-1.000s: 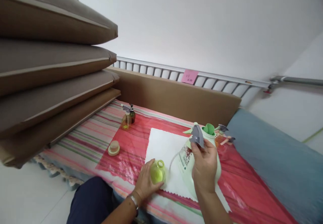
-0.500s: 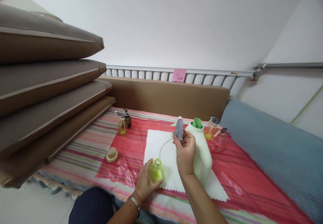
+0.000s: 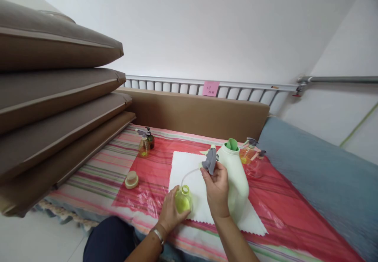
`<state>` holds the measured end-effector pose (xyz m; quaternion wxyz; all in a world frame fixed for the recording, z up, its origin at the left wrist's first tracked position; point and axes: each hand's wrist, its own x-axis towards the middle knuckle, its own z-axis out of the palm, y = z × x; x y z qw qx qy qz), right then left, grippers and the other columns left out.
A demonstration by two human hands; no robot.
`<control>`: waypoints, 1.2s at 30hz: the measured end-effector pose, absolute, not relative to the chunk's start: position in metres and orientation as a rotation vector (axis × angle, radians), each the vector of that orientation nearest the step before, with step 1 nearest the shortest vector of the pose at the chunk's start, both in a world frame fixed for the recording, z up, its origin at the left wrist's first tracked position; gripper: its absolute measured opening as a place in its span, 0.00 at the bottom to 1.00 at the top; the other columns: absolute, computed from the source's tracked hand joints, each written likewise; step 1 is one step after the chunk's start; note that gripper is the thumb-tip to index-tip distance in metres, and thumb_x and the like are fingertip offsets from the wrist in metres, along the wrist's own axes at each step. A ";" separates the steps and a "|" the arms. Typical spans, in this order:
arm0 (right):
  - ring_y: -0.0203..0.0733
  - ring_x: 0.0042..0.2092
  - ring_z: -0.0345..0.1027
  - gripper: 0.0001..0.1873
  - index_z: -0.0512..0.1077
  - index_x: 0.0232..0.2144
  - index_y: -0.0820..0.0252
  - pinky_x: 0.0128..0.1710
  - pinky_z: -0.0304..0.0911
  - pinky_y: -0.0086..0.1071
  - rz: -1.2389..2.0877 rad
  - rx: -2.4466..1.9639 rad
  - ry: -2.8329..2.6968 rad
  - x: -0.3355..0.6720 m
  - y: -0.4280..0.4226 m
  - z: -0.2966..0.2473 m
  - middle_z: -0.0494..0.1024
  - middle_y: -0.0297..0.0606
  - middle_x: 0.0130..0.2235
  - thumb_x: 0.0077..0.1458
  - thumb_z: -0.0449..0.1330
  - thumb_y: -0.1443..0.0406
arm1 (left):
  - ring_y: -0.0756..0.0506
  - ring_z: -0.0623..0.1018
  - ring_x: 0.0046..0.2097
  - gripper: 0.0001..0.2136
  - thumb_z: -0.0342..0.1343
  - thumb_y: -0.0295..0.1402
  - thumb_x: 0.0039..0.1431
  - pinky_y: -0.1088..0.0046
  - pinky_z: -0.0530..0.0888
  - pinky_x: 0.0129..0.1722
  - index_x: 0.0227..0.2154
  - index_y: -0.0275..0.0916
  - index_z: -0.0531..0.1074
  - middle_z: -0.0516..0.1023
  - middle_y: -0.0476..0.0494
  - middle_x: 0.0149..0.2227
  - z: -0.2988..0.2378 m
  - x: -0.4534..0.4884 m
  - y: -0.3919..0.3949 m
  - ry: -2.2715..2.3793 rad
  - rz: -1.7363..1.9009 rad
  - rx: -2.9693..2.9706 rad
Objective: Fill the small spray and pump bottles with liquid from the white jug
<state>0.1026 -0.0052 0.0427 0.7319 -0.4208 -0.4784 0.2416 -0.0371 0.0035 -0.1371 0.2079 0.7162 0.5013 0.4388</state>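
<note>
My left hand [image 3: 171,210] is wrapped round a small clear bottle [image 3: 183,201] with yellow-green liquid inside and its neck uncovered. That bottle stands upright on a white cloth [image 3: 184,163]. Above the cloth, my right hand [image 3: 217,189] grips a grey trigger sprayer head [image 3: 210,160]. A thin, curved dip tube [image 3: 189,172] runs from the sprayer head down toward the bottle; its lower end appears at or behind the neck, and I cannot tell which. Beside my right hand stands a large pale green jug [image 3: 236,175], with a green piece [image 3: 232,144] sticking out of its mouth.
A round cream cap [image 3: 131,179] lies at left on the red sheet [image 3: 141,193]. Other spray and pump bottles stand at the back left, including a clear one [image 3: 144,147], and at right, including one with orange liquid [image 3: 246,154]. Stacked brown cushions [image 3: 65,84] rise at left.
My right hand has lowered the sprayer head slightly and tilted it. The dip tube's lower end has shifted left and now meets the bottle's neck from behind in view. My left hand keeps its hold.
</note>
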 end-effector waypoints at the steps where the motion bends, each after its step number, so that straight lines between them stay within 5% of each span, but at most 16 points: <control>1: 0.43 0.41 0.70 0.21 0.63 0.44 0.56 0.43 0.64 0.40 0.522 -0.930 -1.054 0.103 -0.008 0.044 0.74 0.39 0.40 0.48 0.63 0.60 | 0.37 0.65 0.59 0.36 0.62 0.36 0.43 0.55 0.61 0.59 0.57 0.35 0.56 0.66 0.34 0.57 -0.137 -0.037 0.003 1.392 1.217 1.993; 9: 0.44 0.42 0.69 0.23 0.63 0.46 0.55 0.44 0.64 0.42 0.461 -0.963 -1.108 0.106 -0.023 0.049 0.74 0.40 0.42 0.48 0.64 0.60 | 0.37 0.65 0.59 0.36 0.62 0.36 0.43 0.54 0.61 0.59 0.57 0.35 0.56 0.65 0.34 0.57 -0.135 -0.037 0.003 1.401 1.200 1.978; 27: 0.48 0.44 0.71 0.20 0.70 0.43 0.59 0.46 0.65 0.43 0.854 -1.081 -1.270 0.094 -0.003 -0.042 0.78 0.43 0.43 0.47 0.63 0.60 | 0.37 0.65 0.58 0.37 0.61 0.36 0.43 0.54 0.62 0.59 0.57 0.35 0.55 0.66 0.34 0.57 -0.139 -0.036 0.003 1.389 1.201 1.994; 36: 0.48 0.38 0.71 0.15 0.72 0.37 0.62 0.39 0.67 0.40 0.926 -1.101 -1.336 0.100 -0.004 -0.032 0.79 0.40 0.36 0.48 0.62 0.58 | 0.37 0.65 0.59 0.37 0.62 0.37 0.42 0.55 0.61 0.59 0.57 0.35 0.56 0.66 0.34 0.57 -0.132 -0.036 0.001 1.413 1.167 2.006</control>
